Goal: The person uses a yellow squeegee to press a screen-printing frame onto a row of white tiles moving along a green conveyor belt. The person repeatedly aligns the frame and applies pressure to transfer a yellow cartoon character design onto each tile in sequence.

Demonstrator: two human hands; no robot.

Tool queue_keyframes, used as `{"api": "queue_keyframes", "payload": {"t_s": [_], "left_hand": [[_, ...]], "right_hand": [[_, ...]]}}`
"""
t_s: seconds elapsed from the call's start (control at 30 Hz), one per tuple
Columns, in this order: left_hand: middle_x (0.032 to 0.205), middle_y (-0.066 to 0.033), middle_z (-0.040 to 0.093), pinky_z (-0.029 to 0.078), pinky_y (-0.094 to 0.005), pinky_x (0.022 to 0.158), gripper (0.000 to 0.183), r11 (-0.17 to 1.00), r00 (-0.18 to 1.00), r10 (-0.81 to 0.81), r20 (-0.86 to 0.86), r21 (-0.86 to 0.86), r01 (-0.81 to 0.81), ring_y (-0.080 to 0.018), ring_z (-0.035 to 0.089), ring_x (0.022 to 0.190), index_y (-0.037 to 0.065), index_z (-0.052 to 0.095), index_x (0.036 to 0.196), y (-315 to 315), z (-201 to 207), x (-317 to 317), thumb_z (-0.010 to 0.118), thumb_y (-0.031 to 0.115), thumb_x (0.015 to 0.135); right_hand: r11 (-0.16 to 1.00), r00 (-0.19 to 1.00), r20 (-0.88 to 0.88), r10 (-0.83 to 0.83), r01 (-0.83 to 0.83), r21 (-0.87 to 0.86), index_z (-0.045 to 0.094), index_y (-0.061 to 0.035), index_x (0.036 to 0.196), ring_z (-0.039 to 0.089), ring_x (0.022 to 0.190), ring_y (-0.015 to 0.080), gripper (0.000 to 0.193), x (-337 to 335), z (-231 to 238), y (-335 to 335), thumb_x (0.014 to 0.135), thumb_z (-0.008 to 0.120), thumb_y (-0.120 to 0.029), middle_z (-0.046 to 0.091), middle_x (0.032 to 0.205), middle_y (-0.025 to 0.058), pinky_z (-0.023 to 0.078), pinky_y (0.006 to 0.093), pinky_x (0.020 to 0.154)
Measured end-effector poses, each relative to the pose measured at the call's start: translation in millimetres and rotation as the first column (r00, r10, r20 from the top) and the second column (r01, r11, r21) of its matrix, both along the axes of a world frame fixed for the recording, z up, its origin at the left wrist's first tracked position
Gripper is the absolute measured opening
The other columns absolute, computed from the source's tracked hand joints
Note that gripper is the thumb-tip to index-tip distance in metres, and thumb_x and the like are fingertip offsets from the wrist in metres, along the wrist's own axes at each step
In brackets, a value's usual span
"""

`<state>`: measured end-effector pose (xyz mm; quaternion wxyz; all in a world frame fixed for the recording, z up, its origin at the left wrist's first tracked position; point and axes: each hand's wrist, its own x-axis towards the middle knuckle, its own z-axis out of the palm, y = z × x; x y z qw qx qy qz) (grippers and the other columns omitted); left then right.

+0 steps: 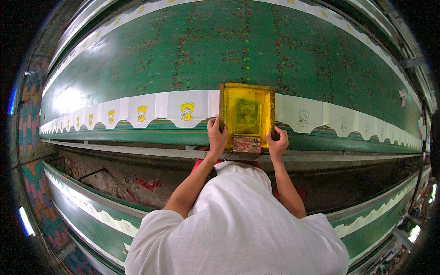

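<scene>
A screen-printing frame [222, 103] with wooden sides and yellow ink lies over a row of white fabric pieces along the near edge of the green table. Through its mesh a bear figure shows. My left hand [217, 134] grips the frame's left side, and my right hand [277, 141] grips its right side near the lower corner. A stained squeegee or block [246, 145] rests at the frame's near end, between my hands. Left of the frame, a fabric piece [187, 123] carries a bear print filled with yellow; to the right, another piece [303, 126] shows only black outlines.
The long green table [206, 55] is spotted with dried ink. More white pieces [151, 7] line its far edge. Close to my body runs a metal rail [330, 158]. Behind me stands another green table [98, 233] with fabric along it; a tiled floor [34, 192] lies at left.
</scene>
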<state>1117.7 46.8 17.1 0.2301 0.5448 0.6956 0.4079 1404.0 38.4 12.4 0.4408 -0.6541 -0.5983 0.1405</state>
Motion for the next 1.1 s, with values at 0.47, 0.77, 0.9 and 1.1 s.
{"api": "queue_keyframes", "payload": {"t_s": [0.47,0.77,0.9,1.1], "left_hand": [[0.124,-0.0232,0.063,0.053,-0.0461,0.101,0.072,0.998,0.997,-0.070,-0.041,-0.006,0.069,-0.0414,0.065,0.114,0.000,0.052,0.164,3,6,-3,0.079,0.003,0.096],[0.128,-0.0232,0.060,0.050,-0.0468,0.105,0.066,0.995,0.992,-0.098,-0.074,-0.026,0.096,-0.0407,0.060,0.118,-0.001,0.049,0.165,-1,-1,-2,0.073,0.009,0.105],[0.132,-0.0238,0.059,0.048,-0.0483,0.108,0.060,0.989,0.988,-0.115,0.104,-0.082,0.124,-0.0429,0.059,0.120,-0.003,0.048,0.165,2,-2,-10,0.067,0.009,0.109],[0.165,-0.0287,0.048,0.044,-0.0506,0.120,0.068,0.971,0.961,-0.197,-0.193,0.097,0.218,-0.0477,0.052,0.146,-0.003,0.035,0.172,18,-5,-10,0.061,0.007,0.110]], "right_hand": [[0.994,0.999,-0.032,-0.031,0.027,-0.110,0.076,-0.0014,0.118,0.074,0.093,0.0329,0.043,-1,0,1,0.079,0.091,-0.011,0.072,0.105,0.0141,0.060,0.0450,0.083],[0.997,0.997,0.076,0.000,0.005,-0.072,0.074,-0.0028,0.126,0.069,0.112,0.0355,0.051,-2,24,0,0.082,0.095,-0.021,0.070,0.117,0.0161,0.055,0.0487,0.101],[0.936,0.935,0.106,0.340,-0.325,-0.135,0.074,-0.0048,0.131,0.061,0.129,0.0381,0.059,-16,75,-22,0.082,0.097,-0.029,0.067,0.131,0.0173,0.047,0.0522,0.115],[0.670,0.645,0.249,0.723,-0.564,-0.484,0.074,-0.0043,0.132,0.062,0.129,0.0377,0.061,-53,100,-23,0.075,0.093,-0.014,0.067,0.134,0.0140,0.051,0.0502,0.112]]}}
